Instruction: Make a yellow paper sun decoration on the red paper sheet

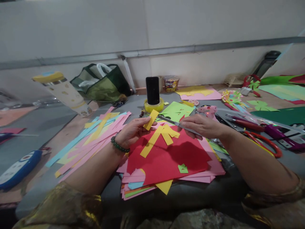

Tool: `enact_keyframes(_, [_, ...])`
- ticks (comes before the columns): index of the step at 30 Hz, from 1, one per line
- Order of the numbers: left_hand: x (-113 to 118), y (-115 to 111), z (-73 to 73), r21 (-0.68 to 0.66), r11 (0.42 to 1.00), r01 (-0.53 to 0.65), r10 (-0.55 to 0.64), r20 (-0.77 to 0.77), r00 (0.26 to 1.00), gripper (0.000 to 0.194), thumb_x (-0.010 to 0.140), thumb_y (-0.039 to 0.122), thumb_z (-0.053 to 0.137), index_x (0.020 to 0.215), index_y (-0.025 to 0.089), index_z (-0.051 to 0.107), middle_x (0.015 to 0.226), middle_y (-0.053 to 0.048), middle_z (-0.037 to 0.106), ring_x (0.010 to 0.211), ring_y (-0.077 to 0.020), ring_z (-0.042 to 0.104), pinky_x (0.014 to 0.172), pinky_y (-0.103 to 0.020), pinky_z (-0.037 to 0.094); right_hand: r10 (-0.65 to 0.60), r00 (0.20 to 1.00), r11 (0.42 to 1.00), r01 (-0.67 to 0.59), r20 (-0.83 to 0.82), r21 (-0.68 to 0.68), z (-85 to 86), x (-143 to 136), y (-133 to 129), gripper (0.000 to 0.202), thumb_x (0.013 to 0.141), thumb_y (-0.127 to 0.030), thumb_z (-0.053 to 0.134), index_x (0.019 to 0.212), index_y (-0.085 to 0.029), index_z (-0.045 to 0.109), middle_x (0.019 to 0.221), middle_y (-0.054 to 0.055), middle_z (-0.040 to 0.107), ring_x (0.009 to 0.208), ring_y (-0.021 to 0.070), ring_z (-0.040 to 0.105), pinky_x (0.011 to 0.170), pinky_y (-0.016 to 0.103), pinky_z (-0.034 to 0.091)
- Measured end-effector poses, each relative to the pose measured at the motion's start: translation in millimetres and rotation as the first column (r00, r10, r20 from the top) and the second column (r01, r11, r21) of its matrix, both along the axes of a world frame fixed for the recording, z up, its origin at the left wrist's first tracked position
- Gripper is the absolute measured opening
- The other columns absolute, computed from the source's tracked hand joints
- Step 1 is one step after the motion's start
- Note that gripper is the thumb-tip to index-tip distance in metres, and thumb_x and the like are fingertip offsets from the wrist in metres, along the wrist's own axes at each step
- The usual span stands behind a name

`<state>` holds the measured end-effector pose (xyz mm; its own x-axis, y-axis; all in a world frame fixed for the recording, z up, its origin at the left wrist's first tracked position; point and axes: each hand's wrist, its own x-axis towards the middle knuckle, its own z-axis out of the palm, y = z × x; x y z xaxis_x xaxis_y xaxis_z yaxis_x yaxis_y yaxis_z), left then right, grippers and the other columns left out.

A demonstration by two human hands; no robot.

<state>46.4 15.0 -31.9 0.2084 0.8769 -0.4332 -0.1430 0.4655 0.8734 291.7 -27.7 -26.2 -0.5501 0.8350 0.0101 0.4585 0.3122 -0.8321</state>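
My left hand (137, 127), with a green bead bracelet (117, 144) at the wrist, pinches a short yellow paper strip (151, 120) and holds it up over the stack. In my right hand (197, 125) is a slim silver knife-like tool (171, 121); its narrow tip points left, close to the strip. I cannot tell whether the two touch. Below both hands lies a sheet of red paper (166, 159) on top of a pile of coloured sheets. Several yellow paper pieces (152, 143) and a small green paper scrap (183, 168) rest on it.
Pink, blue and yellow strips (95, 136) lie left. A phone (152, 90) stands behind a tape roll (153, 105). At right are a pink glue gun (208, 110) and red-handled scissors (267, 143). A bottle (66, 95) and green bag (102, 84) stand back left.
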Motion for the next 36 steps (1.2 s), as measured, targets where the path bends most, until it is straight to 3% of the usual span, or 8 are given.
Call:
enact_keyframes(9, [-2.1,1.4,-4.6,-0.001,0.999,0.048,-0.048,0.016,0.999,0.023,0.092,0.012,0.056,0.074,0.012,0.07,0.068,-0.007,0.073,0.054,-0.0104,0.066,0.05,-0.015,0.052,-0.022,1.0,1.0,0.022,-0.017,-0.022,-3.6,-2.3,1.9,0.04,0.095,-0.048,0.045,0.085,-0.014,0.062,0.049,-0.006,0.049,0.036,0.0051,0.043,0.037,0.019,0.034])
enact_keyframes(19, [2.7,-8.6,-14.3,0.1,0.966,0.239,-0.239,-0.015,0.971,0.021,0.085,0.018,0.07,0.065,0.013,0.07,0.073,-0.007,0.075,0.059,-0.0104,0.067,0.056,-0.015,0.051,-0.123,0.991,0.992,0.123,-0.051,-0.005,-18.2,-25.0,2.4,0.035,0.095,-0.046,0.039,0.082,-0.018,0.054,0.05,-0.007,0.047,0.037,0.0071,0.042,0.039,0.02,0.031])
enact_keyframes(24, [2.6,-8.6,-14.6,0.11,0.971,0.213,-0.212,-0.018,0.977,0.021,0.084,0.017,0.072,0.064,0.014,0.07,0.069,-0.006,0.074,0.06,-0.0101,0.067,0.059,-0.016,0.051,-0.134,0.991,0.987,0.136,-0.022,0.086,-16.1,-25.4,0.4,0.039,0.096,-0.047,0.039,0.075,-0.018,0.053,0.05,-0.007,0.044,0.038,0.0065,0.038,0.043,0.022,0.031])
enact_keyframes(29, [-0.2,-3.8,-12.0,0.107,0.979,0.174,-0.171,-0.032,0.985,0.019,0.082,0.016,0.071,0.063,0.014,0.07,0.065,-0.005,0.072,0.063,-0.0113,0.067,0.062,-0.017,0.053,-0.154,0.984,0.985,0.16,-0.088,0.065,-7.6,-10.1,2.0,0.04,0.096,-0.051,0.042,0.084,-0.016,0.058,0.051,-0.007,0.044,0.037,0.0062,0.036,0.039,0.022,0.029])
enact_keyframes(32, [-5.8,2.5,-11.8,0.162,0.971,0.175,-0.167,-0.059,0.984,0.021,0.078,0.02,0.074,0.06,0.014,0.067,0.065,-0.004,0.07,0.064,-0.0112,0.066,0.06,-0.017,0.051,-0.088,0.996,0.996,0.088,-0.035,0.009,0.1,8.8,5.5,0.041,0.096,-0.051,0.044,0.086,-0.015,0.062,0.052,-0.006,0.047,0.037,0.0065,0.038,0.04,0.023,0.032])
enact_keyframes(36, [-14.2,11.1,-16.7,0.286,0.926,0.248,-0.208,-0.163,0.964,0.028,0.07,0.035,0.08,0.062,0.016,0.062,0.063,0.001,0.062,0.054,-0.0081,0.055,0.049,-0.016,0.042,0.172,0.971,0.972,-0.14,0.167,-0.191,7.5,24.7,7.0,0.041,0.092,-0.052,0.051,0.083,-0.016,0.068,0.06,0.0,0.059,0.048,0.0102,0.05,0.048,0.025,0.039])
